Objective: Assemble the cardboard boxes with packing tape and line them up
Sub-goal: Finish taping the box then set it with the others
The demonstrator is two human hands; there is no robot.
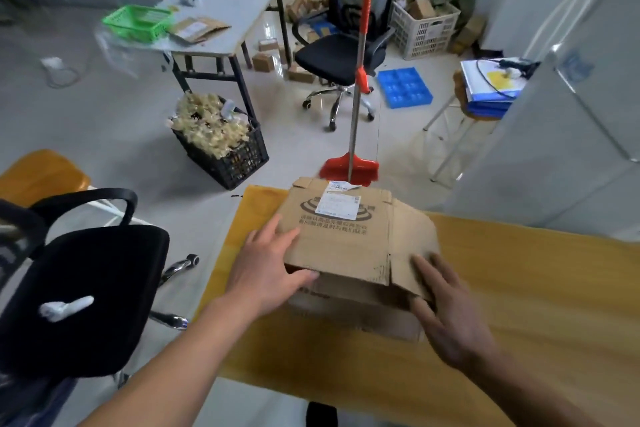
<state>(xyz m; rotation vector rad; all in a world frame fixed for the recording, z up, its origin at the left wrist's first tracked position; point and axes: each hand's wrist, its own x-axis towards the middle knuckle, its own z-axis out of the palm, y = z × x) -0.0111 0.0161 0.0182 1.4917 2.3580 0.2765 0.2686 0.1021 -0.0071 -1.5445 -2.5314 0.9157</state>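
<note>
A worn brown cardboard box (346,243) with a white shipping label and dark print lies on the yellow table (519,305), near its left end. Its flaps hang loose on the near and right sides. My left hand (266,267) grips the box's left near corner, thumb under the edge and fingers spread on top. My right hand (450,315) presses flat on the folded right flap, fingers spread. No tape roll is visible.
A black office chair (79,298) with a white object on its seat stands at left. Beyond the table stand a red broom (353,163), a black crate of packing filler (221,142), another chair (343,45) and a white table (242,0) with a green basket.
</note>
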